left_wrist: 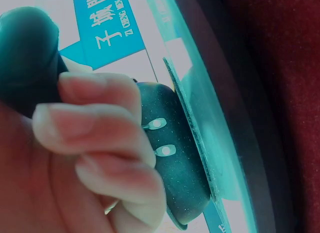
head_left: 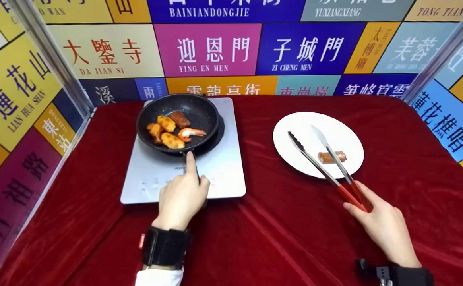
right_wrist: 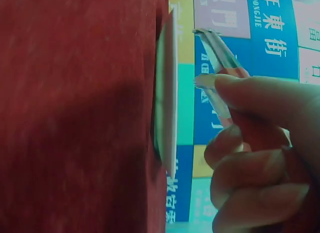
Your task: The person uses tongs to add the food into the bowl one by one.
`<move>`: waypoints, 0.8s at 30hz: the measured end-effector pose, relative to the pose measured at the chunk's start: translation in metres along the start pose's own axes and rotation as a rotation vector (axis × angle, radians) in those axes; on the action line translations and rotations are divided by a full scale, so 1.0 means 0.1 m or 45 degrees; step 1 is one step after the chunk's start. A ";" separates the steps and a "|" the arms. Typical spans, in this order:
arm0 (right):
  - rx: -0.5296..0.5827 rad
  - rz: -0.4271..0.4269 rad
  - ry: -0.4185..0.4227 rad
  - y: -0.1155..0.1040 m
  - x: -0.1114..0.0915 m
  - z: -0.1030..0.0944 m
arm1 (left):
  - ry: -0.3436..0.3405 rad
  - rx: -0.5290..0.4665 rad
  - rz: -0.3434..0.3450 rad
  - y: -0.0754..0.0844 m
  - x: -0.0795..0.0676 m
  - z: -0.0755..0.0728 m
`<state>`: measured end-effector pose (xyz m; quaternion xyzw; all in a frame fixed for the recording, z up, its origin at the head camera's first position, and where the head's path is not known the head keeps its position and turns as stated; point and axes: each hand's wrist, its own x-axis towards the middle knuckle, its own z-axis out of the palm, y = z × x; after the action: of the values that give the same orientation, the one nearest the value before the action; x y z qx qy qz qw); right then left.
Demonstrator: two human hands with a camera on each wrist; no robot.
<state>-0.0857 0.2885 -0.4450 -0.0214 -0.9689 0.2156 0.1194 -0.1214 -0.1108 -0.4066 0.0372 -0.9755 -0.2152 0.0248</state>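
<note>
My left hand (head_left: 183, 196) grips the handle of a black frying pan (head_left: 197, 107), index finger stretched along it. The dark handle (left_wrist: 30, 53) shows large in the left wrist view. Inside the pan are a shrimp (head_left: 193, 132), two yellow browned pieces (head_left: 172, 141) and two brown chunks (head_left: 179, 118). My right hand (head_left: 386, 226) holds red-handled metal tongs (head_left: 352, 197), whose arms are spread over a white plate (head_left: 295, 123). A brown roll-shaped piece of food (head_left: 326, 157) lies on that plate, partly behind one tong arm. The tongs (right_wrist: 222, 53) are apart from the plate in the right wrist view.
Under the pan is a silver induction cooktop (head_left: 227, 174), its dark cooking zone partly showing at the pan's right. A wrinkled dark red cloth (head_left: 255, 238) covers the table. Colourful panels with lettering (head_left: 207, 49) stand behind and at both sides, with metal posts (head_left: 56, 59) at the corners.
</note>
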 end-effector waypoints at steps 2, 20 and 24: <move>-0.025 0.018 -0.008 0.03 -0.03 -0.03 | -0.009 -0.002 -0.006 0.00 0.00 0.00; -0.148 0.125 0.011 0.11 -0.26 -0.22 | -0.012 -0.003 -0.009 0.00 -0.01 0.02; -0.188 0.178 -0.030 0.09 -0.31 -0.25 | -0.003 -0.001 -0.003 0.01 0.00 0.02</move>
<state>-0.0501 0.3043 -0.4340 -0.0951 -0.9796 0.1518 0.0908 -0.1217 -0.1090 -0.4077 0.0380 -0.9755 -0.2156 0.0237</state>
